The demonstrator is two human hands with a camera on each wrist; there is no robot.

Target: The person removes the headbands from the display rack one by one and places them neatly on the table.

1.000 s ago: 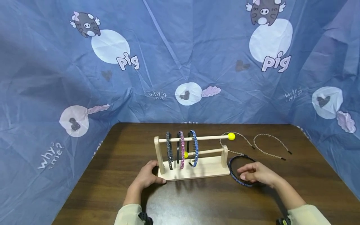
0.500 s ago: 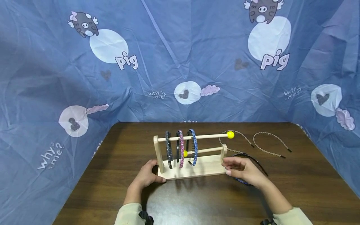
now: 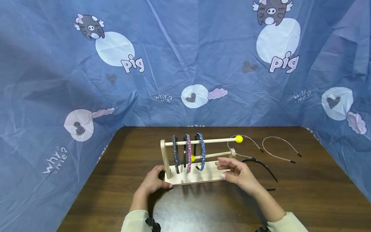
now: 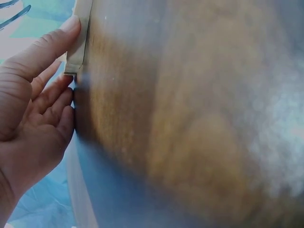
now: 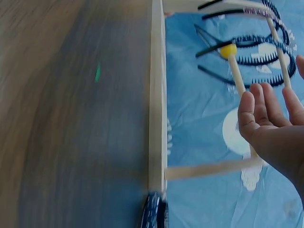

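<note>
A wooden headband rack (image 3: pixel 211 172) stands on the table. My left hand (image 3: pixel 152 180) grips the left end of its base, thumb on the front edge; the left wrist view shows the thumb (image 4: pixel 50 45) on the wood. On the rack's upper rod hang a dark glittery headband (image 3: pixel 175 151), a pink one (image 3: pixel 189 154) and a blue one (image 3: pixel 203 149). My right hand (image 3: pixel 240 174) is in front of the rack's right end, fingers loosely bent, holding nothing. Behind it, partly hidden, lies another headband (image 3: pixel 264 164), dark blue at its edge in the right wrist view (image 5: pixel 151 211).
Two thin braided headbands lie at the back right, one (image 3: pixel 281 140) farther right, the other (image 3: pixel 253 141) partly behind the rack. Yellow balls cap the upper rod (image 3: pixel 239 139) and lower rod (image 3: pixel 193 158). A patterned blue cloth (image 3: pixel 162 80) rises behind the table.
My right hand has moved left, from over the loose dark blue headband to in front of the rack's right end. My left hand has stayed on the base.
</note>
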